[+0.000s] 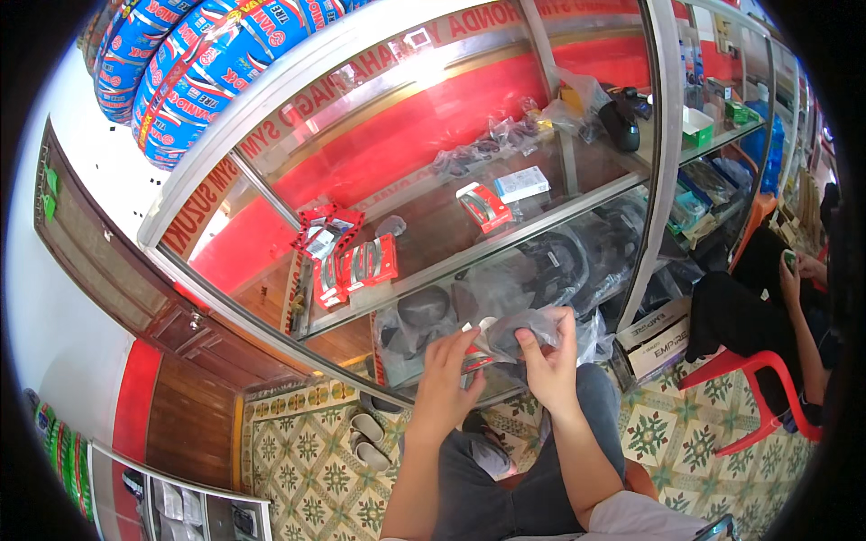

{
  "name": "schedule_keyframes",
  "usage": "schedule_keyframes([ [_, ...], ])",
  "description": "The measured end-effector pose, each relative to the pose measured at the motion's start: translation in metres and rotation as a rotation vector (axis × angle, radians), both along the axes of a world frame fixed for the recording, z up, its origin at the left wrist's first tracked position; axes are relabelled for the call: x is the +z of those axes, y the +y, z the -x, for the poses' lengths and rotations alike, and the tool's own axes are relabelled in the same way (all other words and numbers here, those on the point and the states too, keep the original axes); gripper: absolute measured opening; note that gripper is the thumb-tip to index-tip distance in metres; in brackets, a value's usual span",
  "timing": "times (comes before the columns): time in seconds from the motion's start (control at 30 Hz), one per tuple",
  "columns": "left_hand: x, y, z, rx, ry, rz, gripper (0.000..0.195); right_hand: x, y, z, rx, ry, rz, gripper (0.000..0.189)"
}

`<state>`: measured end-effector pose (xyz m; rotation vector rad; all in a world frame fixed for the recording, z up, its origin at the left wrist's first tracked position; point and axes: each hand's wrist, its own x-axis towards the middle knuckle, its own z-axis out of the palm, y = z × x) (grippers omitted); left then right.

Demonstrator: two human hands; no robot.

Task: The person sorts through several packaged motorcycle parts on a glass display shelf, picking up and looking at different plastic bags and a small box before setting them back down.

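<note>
In front of my lap, my right hand [551, 362] grips a clear plastic bag [517, 335], its thumb pressed on the near side. A dark part shows through the plastic; its exact kind is unclear. At the bag's left end is my left hand [443, 382], fingers curved and thumb below. Close to its fingertips are a small white piece [487, 323] and a red-and-white package [477, 360]. Whether the left fingers grip any of these is hidden. Both hands are just before the lower part of a glass display case [406, 311].
On the case's shelf lie red boxes [369, 262], another red box [484, 206] and a white-blue box [522, 184]. Bagged dark parts [551, 264] fill the lower level. Cartons [655, 341] stand right, near a red plastic chair [751, 379] and a seated person [737, 291]. Sandals [369, 439] lie left.
</note>
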<state>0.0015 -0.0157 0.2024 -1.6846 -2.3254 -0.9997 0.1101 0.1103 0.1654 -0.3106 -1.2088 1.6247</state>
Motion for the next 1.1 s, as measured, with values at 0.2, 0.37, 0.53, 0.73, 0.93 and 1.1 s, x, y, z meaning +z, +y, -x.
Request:
schedule_keyframes([
  [0.2, 0.002, 0.001, -0.001, -0.028, 0.011, -0.049, 0.068, -0.003, 0.002, 0.000, -0.043, -0.025, -0.096, 0.033],
  [0.37, 0.008, 0.001, -0.008, -0.023, 0.018, -0.022, 0.070, 0.001, 0.002, 0.001, -0.163, -0.105, -0.119, 0.038],
  [0.53, 0.004, 0.002, -0.014, -0.025, 0.013, -0.018, 0.071, -0.001, 0.001, 0.000, -0.223, -0.157, -0.156, 0.041],
  [0.73, 0.004, 0.001, -0.019, -0.034, -0.018, -0.013, 0.073, 0.006, 0.003, -0.002, -0.272, -0.250, -0.227, 0.043],
  [0.93, 0.011, -0.004, -0.020, -0.037, -0.046, 0.035, 0.071, 0.003, 0.006, -0.004, -0.180, -0.170, -0.166, 0.034],
  [1.1, 0.012, -0.006, -0.022, -0.016, -0.020, 0.045, 0.071, 0.006, 0.000, -0.005, -0.227, -0.166, -0.196, 0.035],
])
